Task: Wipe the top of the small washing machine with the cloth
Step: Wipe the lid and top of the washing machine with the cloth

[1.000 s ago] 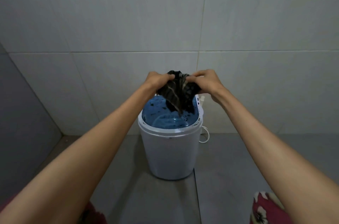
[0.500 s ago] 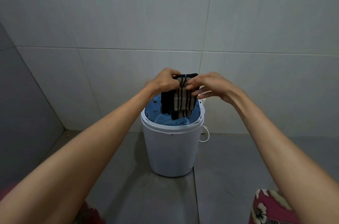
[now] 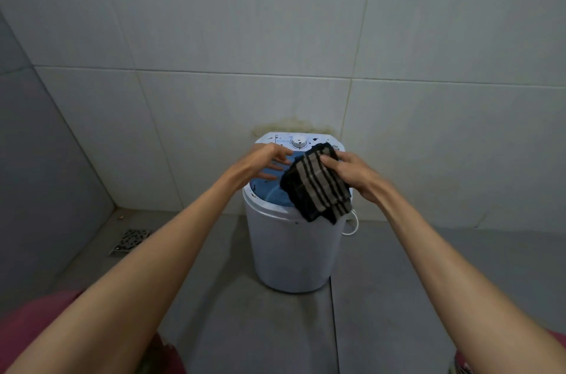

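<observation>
Overhead, cloth (image 3: 317, 182) (folded) above washing machine (image 3: 294, 251)

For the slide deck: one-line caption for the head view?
Right hand holds the striped cloth over the washer lid; left hand open beside it.

Both bare forearms reach forward, converging. The left hand (image 3: 262, 163) hangs empty, fingers spread and loosely curled. The right hand (image 3: 352, 173) has its grip closed on the cloth (image 3: 317, 187), thumb on top.

Dim, flat light, soft focus, perhaps motion-blurred; edges bowed
</observation>
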The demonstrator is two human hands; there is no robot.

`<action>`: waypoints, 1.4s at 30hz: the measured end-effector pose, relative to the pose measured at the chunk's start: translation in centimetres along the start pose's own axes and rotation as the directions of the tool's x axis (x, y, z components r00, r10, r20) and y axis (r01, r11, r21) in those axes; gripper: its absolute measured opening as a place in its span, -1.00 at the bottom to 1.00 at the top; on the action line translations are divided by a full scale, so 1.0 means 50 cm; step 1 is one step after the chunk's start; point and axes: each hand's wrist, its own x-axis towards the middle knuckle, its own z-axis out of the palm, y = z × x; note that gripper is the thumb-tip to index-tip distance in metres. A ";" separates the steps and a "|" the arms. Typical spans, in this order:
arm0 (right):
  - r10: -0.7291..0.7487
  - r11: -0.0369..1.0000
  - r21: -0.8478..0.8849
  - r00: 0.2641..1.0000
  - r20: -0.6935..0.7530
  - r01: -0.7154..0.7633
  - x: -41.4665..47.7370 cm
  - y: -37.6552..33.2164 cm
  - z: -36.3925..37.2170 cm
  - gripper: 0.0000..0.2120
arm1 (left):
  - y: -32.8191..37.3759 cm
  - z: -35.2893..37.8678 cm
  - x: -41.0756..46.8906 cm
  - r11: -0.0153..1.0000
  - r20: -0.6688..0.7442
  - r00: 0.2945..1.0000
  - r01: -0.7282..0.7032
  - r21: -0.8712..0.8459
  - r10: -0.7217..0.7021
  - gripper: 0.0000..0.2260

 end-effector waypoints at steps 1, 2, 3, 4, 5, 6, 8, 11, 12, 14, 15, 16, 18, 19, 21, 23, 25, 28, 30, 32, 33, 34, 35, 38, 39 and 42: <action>0.000 0.996 -0.087 1.000 0.000 0.000 0.004 0.000 0.006 -0.78 | -0.014 -0.012 0.001 0.998 -0.088 0.996 -0.025 0.051 0.030 -0.75; -0.004 0.984 -0.180 1.000 0.001 0.004 0.008 -0.001 0.013 -0.78 | -0.028 -0.023 -0.001 0.993 -0.165 0.983 -0.062 0.098 0.077 -0.79; -0.011 0.967 -0.253 1.000 0.007 0.013 0.011 -0.004 0.021 -0.78 | -0.042 -0.034 -0.002 0.987 -0.212 0.970 -0.090 0.130 0.116 -0.79; -0.015 0.955 -0.295 1.000 0.016 0.019 0.016 -0.007 0.027 -0.75 | -0.056 -0.043 -0.003 0.985 -0.232 0.964 -0.099 0.138 0.130 -0.78; -0.010 0.950 -0.311 0.999 0.031 0.019 0.021 -0.012 0.035 -0.73 | -0.066 -0.048 -0.005 0.988 -0.233 0.965 -0.092 0.128 0.120 -0.73; 0.004 0.949 -0.316 0.998 0.056 0.014 0.024 -0.020 0.043 -0.71 | -0.073 -0.050 -0.005 0.990 -0.219 0.970 -0.081 0.111 0.104 -0.67; 0.024 0.957 -0.290 0.993 0.116 0.011 0.032 -0.042 0.062 -0.71 | -0.071 -0.049 -0.005 0.995 -0.140 0.987 -0.063 0.080 0.074 -0.58; -0.021 0.982 -0.183 0.991 0.134 0.046 0.049 -0.072 0.086 -0.73 | -0.045 -0.039 -0.001 0.997 0.046 0.998 -0.045 0.067 0.042 -0.63; -0.032 0.989 -0.143 0.992 0.121 0.049 0.055 -0.079 0.090 -0.74 | -0.040 -0.041 0.003 0.998 0.063 0.998 -0.036 0.060 0.032 -0.66; -0.032 0.994 -0.102 0.996 0.087 0.041 0.064 -0.090 0.090 -0.77 | -0.032 -0.057 0.013 0.997 0.021 1.000 -0.005 0.081 0.004 -0.68; -0.035 0.992 -0.121 0.998 0.054 0.041 0.068 -0.095 0.088 -0.77 | -0.028 -0.068 0.016 0.996 -0.002 1.000 0.010 0.091 -0.010 -0.70; -0.043 0.987 -0.154 0.999 0.024 0.046 0.072 -0.099 0.086 -0.75 | -0.028 -0.082 0.020 0.996 -0.035 0.999 0.021 0.089 -0.018 -0.72; -0.035 0.976 -0.213 0.999 0.005 0.035 0.074 -0.102 0.084 -0.72 | -0.026 -0.106 0.027 0.998 -0.105 0.994 0.018 0.060 -0.012 -0.72; -0.002 0.975 -0.221 1.000 0.013 0.005 0.072 -0.100 0.087 -0.73 | -0.026 -0.113 0.031 0.998 -0.133 0.991 0.010 0.060 -0.002 -0.71; 0.091 0.972 -0.220 0.995 0.047 -0.079 0.067 -0.089 0.098 -0.73 | -0.031 -0.114 0.036 0.993 -0.173 0.985 0.019 0.117 0.002 -0.70; 0.158 0.962 -0.233 0.986 0.059 -0.140 0.063 -0.067 0.113 -0.74 | -0.052 -0.099 0.048 0.979 -0.214 0.977 0.033 0.203 0.012 -0.70; 0.116 0.903 -0.418 0.993 0.016 -0.098 0.065 -0.033 0.128 -0.69 | -0.085 -0.076 0.063 0.941 -0.282 0.958 0.049 0.336 0.051 -0.69; -0.173 0.636 -0.771 0.980 -0.101 0.033 0.068 0.031 0.133 -0.60 | -0.127 -0.028 0.068 0.736 -0.346 0.925 0.127 0.665 0.153 -0.51; -0.351 0.553 -0.826 0.930 -0.107 0.113 0.055 0.071 0.118 -0.53 | -0.138 0.006 0.057 0.641 -0.333 0.906 0.094 0.762 0.263 -0.42; -0.392 0.522 -0.838 0.917 -0.072 0.158 0.043 0.106 0.094 -0.39 | -0.144 0.034 0.045 0.613 -0.310 0.881 0.028 0.789 0.359 -0.42; -0.369 0.521 -0.841 0.927 -0.065 0.148 0.038 0.123 0.082 -0.34 | -0.150 0.046 0.040 0.602 -0.286 0.883 0.006 0.799 0.372 -0.42; -0.329 0.522 -0.844 0.942 -0.064 0.125 0.033 0.137 0.073 -0.32 | -0.158 0.058 0.035 0.592 -0.254 0.898 -0.008 0.806 0.359 -0.42; -0.277 0.531 -0.842 0.959 -0.064 0.097 0.028 0.150 0.066 -0.31 | -0.167 0.071 0.030 0.592 -0.223 0.919 -0.014 0.806 0.325 -0.41; -0.166 0.568 -0.821 0.985 -0.056 0.049 0.019 0.179 0.063 -0.29 | -0.196 0.103 0.018 0.676 -0.207 0.956 0.013 0.737 0.208 -0.41; -0.153 0.585 -0.810 0.986 -0.058 0.043 0.017 0.185 0.065 -0.29 | -0.202 0.105 0.021 0.699 -0.225 0.956 0.031 0.714 0.188 -0.41; -0.178 0.596 -0.802 0.980 -0.083 0.040 0.017 0.195 0.070 -0.30 | -0.204 0.092 0.048 0.710 -0.269 0.949 0.074 0.701 0.167 -0.42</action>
